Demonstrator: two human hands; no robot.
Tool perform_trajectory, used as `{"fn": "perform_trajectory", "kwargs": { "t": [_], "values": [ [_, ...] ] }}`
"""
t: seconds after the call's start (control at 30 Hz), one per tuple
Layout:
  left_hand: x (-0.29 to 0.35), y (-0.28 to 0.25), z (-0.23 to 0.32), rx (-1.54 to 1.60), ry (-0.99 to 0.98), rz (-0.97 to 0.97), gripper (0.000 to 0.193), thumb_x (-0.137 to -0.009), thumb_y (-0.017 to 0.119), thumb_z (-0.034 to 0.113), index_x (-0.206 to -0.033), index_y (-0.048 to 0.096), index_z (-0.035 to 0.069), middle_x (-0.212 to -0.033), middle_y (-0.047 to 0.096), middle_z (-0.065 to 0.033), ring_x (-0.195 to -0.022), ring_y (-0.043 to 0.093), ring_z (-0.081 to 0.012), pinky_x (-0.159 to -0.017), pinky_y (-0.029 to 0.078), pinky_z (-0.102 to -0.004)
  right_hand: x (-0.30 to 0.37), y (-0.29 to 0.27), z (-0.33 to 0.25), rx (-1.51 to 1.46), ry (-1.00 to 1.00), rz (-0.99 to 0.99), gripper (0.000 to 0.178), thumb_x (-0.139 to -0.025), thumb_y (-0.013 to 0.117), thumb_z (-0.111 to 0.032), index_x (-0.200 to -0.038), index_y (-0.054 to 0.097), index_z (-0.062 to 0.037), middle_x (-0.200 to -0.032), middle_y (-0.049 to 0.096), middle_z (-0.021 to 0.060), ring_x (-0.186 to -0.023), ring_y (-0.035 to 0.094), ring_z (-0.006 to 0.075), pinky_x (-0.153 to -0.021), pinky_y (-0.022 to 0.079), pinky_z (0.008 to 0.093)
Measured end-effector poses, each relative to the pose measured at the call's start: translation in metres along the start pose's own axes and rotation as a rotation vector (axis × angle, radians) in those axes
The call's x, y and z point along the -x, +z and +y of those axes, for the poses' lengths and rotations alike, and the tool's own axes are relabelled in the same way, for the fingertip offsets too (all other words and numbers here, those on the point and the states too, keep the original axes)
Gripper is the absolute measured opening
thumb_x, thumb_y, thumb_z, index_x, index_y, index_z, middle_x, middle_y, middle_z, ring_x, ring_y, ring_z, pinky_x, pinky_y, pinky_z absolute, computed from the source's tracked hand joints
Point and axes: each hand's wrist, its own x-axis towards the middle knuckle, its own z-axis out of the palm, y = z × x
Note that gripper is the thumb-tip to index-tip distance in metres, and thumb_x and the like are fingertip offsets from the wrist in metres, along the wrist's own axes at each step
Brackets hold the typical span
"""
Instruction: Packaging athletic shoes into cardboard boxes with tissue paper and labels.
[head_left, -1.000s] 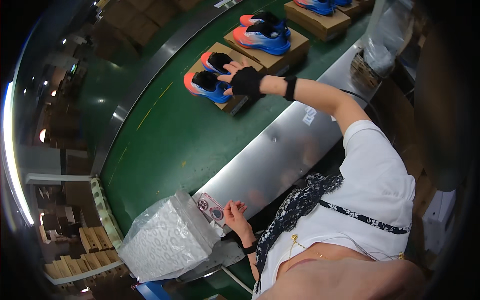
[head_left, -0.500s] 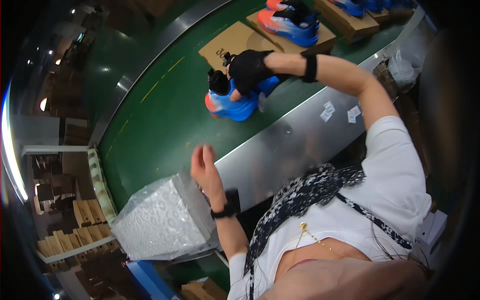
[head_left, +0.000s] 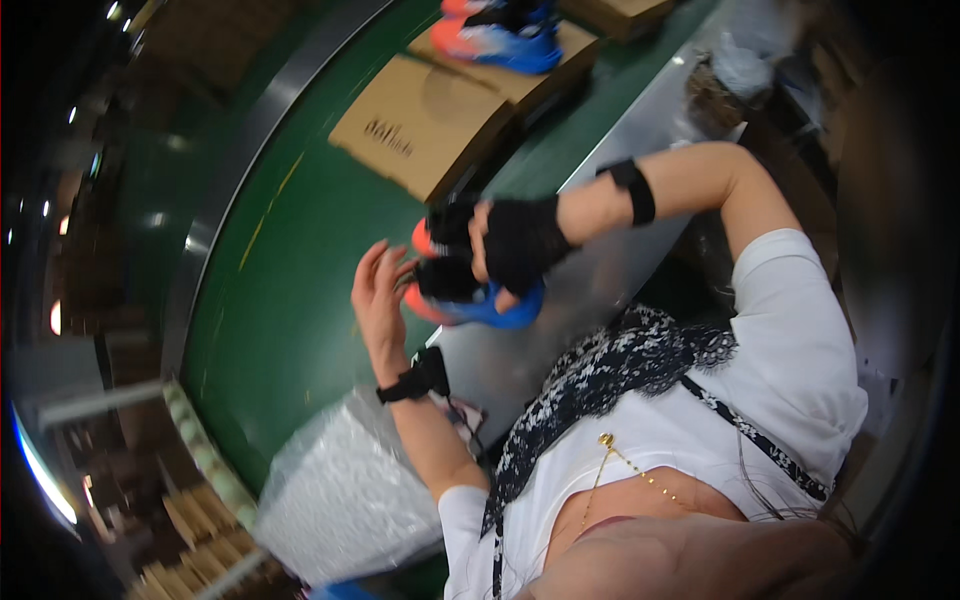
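My right hand point(head_left: 520, 245), in a black fingerless glove, is closed on a pair of sneakers point(head_left: 512, 308), blue with orange heels and black collars. It holds them over the near metal edge of the green belt. Close by the orange heels is my left hand point(head_left: 378, 305), bare, its fingers apart and slightly bent. The fingertips come near the shoes; whether they touch cannot be made out. Past the shoes a flat brown cardboard box point(head_left: 415, 125) lies on the belt.
More blue-and-orange sneakers point(head_left: 500, 40) rest on another box at the far side. A plastic-wrapped pale bundle point(head_left: 345, 490) stands at the near left. Clear plastic bags point(head_left: 742, 60) lie at the far right. Stacked boxes point(head_left: 200, 540) fill a shelf at lower left.
My right hand has lifted the sneakers off the belt and brought them nearer. My left hand has moved up beside their heels and its fingers have spread. The view has shifted.
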Motion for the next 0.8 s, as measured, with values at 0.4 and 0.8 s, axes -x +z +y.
{"fn": "perform_trajectory", "kwargs": {
  "t": [0.4, 0.8],
  "values": [
    [-0.119, -0.003, -0.115, -0.038, -0.343, 0.184, 0.085, -0.079, 0.058, 0.033, -0.135, -0.002, 0.012, -0.128, 0.030, -0.0194, -0.109, 0.041, -0.0314, -0.083, 0.039, -0.0445, 0.149, 0.017, 0.001, -0.654, 0.494, -0.097, 0.027, -0.073, 0.060, -0.032, -0.081, 0.059, -0.0063, -0.097, 0.055, 0.0107, -0.090, 0.053, 0.0264, -0.079, 0.041, 0.0385],
    [-0.145, 0.126, -0.001, -0.016, -0.204, -0.097, 0.076, -0.081, 0.055, 0.011, -0.135, 0.002, 0.016, -0.120, 0.039, -0.0127, -0.094, 0.047, -0.0189, -0.066, 0.048, -0.0288, 0.146, -0.017, 0.149, -0.112, 0.690, 0.417, 0.044, -0.067, 0.056, -0.021, -0.109, 0.049, -0.0122, -0.116, 0.045, 0.0151, -0.105, 0.044, 0.0317, -0.082, 0.037, 0.0495]
  ]
}}
